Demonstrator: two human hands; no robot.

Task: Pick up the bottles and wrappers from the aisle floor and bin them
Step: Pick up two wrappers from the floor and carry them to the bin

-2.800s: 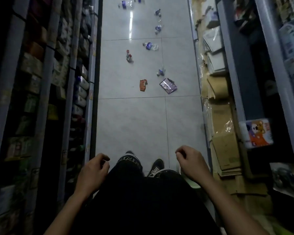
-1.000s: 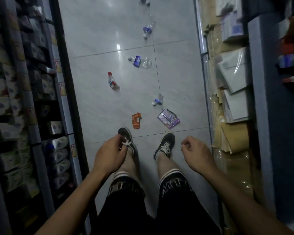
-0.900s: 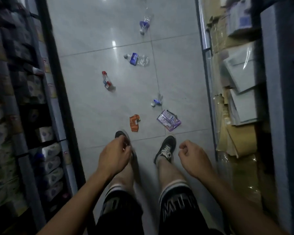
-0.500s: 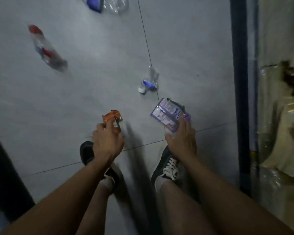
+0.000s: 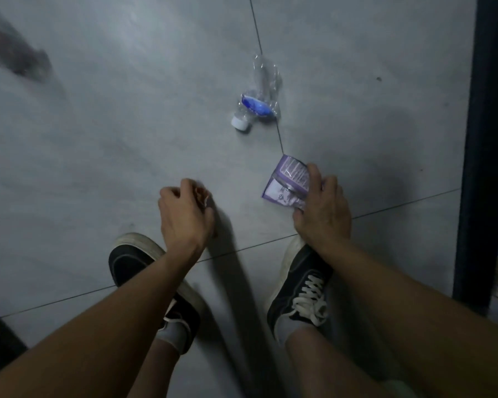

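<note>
Two hands at work over one pale grey tiled floor (image 5: 127, 133), the landmark for every entry here; dark grout lines cross it, and a dark upright shelf post (image 5: 485, 139) bounds it on the person's right.

Item 1. Two black canvas shoes with white soles and laces (image 5: 301, 294), planted at the floor's near edge.

Item 2. Right hand (image 5: 322, 208): fingers curled over the near end of a flat purple foil wrapper with pale print (image 5: 285, 183), which lies on the floor just beyond the right shoe. Held.

Item 3. Left hand (image 5: 184, 214): fingers closed tight just above the floor. A sliver of something pale orange shows at the fingertips; what it holds I cannot tell for certain.

Item 4. Crushed clear plastic bottle with blue label and white cap (image 5: 256, 101): lying on the floor beyond both hands, on the grout line that runs away from the person. Long axis roughly along that line, cap end nearer and turned toward the left. The right hand is the nearer, yet both look occupied, so a free finger or a transfer seems needed first.

Item 5. Blurred red-capped bottle (image 5: 15, 56): far left of the floor, well apart.

No bin in view.
</note>
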